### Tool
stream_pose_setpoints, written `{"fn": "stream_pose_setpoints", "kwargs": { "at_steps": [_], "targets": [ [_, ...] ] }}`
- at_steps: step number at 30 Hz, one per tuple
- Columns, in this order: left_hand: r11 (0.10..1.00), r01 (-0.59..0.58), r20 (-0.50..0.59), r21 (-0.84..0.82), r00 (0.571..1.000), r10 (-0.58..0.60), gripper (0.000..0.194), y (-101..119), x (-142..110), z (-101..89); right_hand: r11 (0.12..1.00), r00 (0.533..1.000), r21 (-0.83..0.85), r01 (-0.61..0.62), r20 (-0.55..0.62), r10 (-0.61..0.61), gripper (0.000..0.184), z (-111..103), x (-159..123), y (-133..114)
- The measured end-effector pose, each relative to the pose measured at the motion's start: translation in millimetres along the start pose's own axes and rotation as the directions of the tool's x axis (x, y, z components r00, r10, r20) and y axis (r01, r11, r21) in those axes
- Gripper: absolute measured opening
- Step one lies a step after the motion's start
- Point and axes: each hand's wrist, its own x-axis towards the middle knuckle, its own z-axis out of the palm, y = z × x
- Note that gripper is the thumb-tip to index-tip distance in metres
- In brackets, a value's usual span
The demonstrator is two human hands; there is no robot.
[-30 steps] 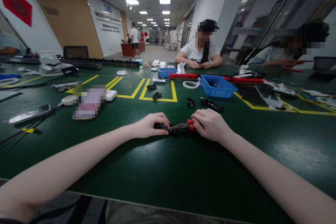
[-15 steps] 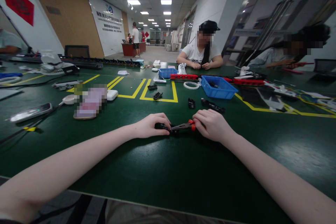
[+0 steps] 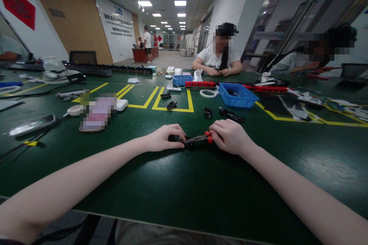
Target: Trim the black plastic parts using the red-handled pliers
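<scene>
My left hand (image 3: 168, 137) is closed around a small black part (image 3: 176, 138) just above the green table. In my right hand (image 3: 227, 134) are pliers (image 3: 198, 139) with red handles, gripped with the fingers wrapped round them. The narrow jaws point left and meet the black part beside my left fingertips. My fingers and the small size hide what exactly the jaws hold. Beyond my right hand lie a long black part (image 3: 231, 115) and a short black part (image 3: 208, 113).
A blue bin (image 3: 238, 95) with black pieces inside stands past my right hand, near a white tape ring (image 3: 208, 93). More black pieces (image 3: 171, 105) lie by yellow tape lines. A phone (image 3: 97, 115) rests at left. A person (image 3: 220, 59) sits across the table.
The whole view has shifted very slightly. Both hands, the pliers and the black part keep nearly the same position relative to each other.
</scene>
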Motion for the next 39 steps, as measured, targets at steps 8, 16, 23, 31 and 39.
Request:
{"fn": "stream_pose_setpoints", "kwargs": {
  "at_steps": [8,16,23,31,39],
  "targets": [
    [1.0,-0.005,0.01,-0.001,1.0,0.005,0.013,3.1,-0.5,-0.7,1.0,0.999,-0.03,0.006,-0.051,-0.007,0.026,-3.3,-2.4,5.7],
    [1.0,-0.018,0.002,0.009,1.0,0.018,0.013,0.3,-0.5,0.0,0.999,0.998,-0.006,-0.04,-0.057,0.039,0.028,-0.7,-1.4,-0.6],
    [1.0,-0.022,0.004,0.014,1.0,0.022,0.014,0.7,-0.8,-0.3,0.999,0.998,0.025,-0.042,-0.046,0.043,0.03,-0.9,-1.4,-1.7],
    [1.0,-0.018,0.0,0.015,1.0,0.018,0.013,-1.0,-0.4,1.3,0.999,0.999,0.022,-0.032,-0.019,0.033,0.033,1.5,-1.2,-1.3],
    [1.0,-0.026,-0.006,0.015,1.0,0.026,0.014,-0.4,-0.4,1.1,1.0,1.0,-0.001,-0.012,-0.021,0.012,0.033,2.6,-0.6,2.6]
  ]
}}
